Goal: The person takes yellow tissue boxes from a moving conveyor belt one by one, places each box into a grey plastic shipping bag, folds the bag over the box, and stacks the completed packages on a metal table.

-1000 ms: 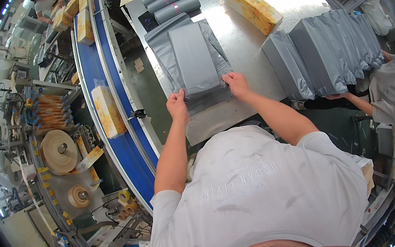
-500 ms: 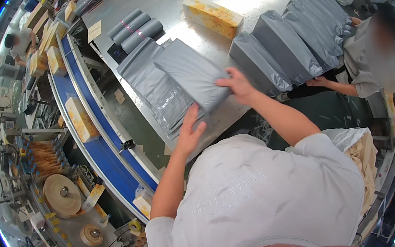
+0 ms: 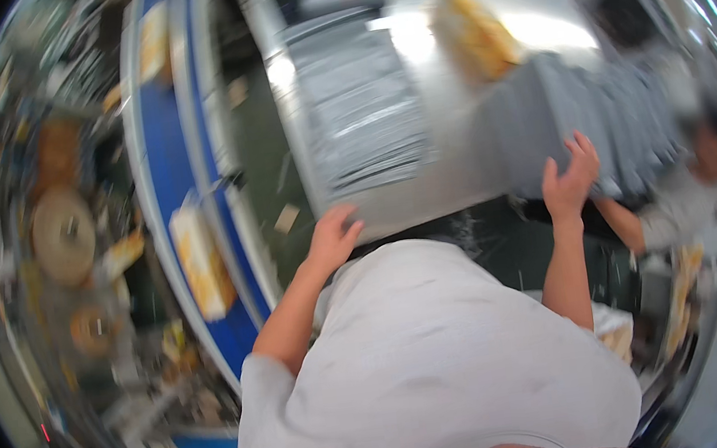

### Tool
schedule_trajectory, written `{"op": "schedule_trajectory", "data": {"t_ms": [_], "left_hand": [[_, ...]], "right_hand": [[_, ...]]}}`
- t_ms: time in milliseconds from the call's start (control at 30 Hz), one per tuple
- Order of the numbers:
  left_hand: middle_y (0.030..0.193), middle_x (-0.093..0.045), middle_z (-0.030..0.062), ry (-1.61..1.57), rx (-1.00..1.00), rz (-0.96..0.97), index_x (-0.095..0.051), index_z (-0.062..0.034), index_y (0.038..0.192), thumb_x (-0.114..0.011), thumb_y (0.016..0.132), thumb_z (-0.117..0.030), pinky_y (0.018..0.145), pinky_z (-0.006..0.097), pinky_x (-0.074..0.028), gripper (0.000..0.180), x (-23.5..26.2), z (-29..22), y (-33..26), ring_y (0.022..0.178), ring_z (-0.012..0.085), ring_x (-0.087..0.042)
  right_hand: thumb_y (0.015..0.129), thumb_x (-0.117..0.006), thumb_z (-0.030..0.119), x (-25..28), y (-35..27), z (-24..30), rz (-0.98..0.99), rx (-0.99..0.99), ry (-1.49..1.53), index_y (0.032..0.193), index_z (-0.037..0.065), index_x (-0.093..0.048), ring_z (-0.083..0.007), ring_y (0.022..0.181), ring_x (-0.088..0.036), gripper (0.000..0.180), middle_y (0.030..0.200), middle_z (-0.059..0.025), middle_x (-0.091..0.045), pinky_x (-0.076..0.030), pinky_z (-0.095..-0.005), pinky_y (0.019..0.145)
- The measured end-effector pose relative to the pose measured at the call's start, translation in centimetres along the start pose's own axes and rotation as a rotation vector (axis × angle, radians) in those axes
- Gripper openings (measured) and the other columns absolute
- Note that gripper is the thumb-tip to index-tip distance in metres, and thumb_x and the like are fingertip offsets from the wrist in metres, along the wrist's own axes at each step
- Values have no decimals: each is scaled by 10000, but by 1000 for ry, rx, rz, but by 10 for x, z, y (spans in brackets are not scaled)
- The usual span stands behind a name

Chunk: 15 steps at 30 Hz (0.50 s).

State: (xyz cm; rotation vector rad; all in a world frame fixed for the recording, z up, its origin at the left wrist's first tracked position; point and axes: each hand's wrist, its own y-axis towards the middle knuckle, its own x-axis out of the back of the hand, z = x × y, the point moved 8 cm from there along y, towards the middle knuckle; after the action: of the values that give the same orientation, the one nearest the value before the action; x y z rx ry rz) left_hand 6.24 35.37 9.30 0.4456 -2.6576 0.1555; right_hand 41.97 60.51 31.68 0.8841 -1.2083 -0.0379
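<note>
grey pouches stacked upright on steel table, right side | right hand spread wide against their near ends, left hand open on table edge | look soft, slick, light; best pinched by edges

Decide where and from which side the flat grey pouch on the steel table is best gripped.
Probably its near edge, from the person's side: the flat grey pouch lies flat with that edge by the steel table rim, beside the left hand.
</note>
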Motion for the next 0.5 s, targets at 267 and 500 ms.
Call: {"op": "schedule_trajectory", "data": {"t_ms": [267,500], "left_hand": [[1462,-540,160,772,675,-937,-528,-79,1406,-796,789,-157,1093,573,-388,677,209,188,-189,1369,398,-474],[1624,-413,149,724,1211,-908,-430,-115,1561,-835,819,-477,1162,632,-313,920,212,258,-473,1512,393,-338]], "right_hand": [[847,-765,88,-119,-111,192,794,448,589,1074,64,-738,-394,1047,-683,230,1091,-158,-749,-539,-474,944],[872,-766,98,-136,-113,205,975,393,537,1098,51,-739,-403,1043,-695,232,1091,-182,-745,-555,-470,914]]}}
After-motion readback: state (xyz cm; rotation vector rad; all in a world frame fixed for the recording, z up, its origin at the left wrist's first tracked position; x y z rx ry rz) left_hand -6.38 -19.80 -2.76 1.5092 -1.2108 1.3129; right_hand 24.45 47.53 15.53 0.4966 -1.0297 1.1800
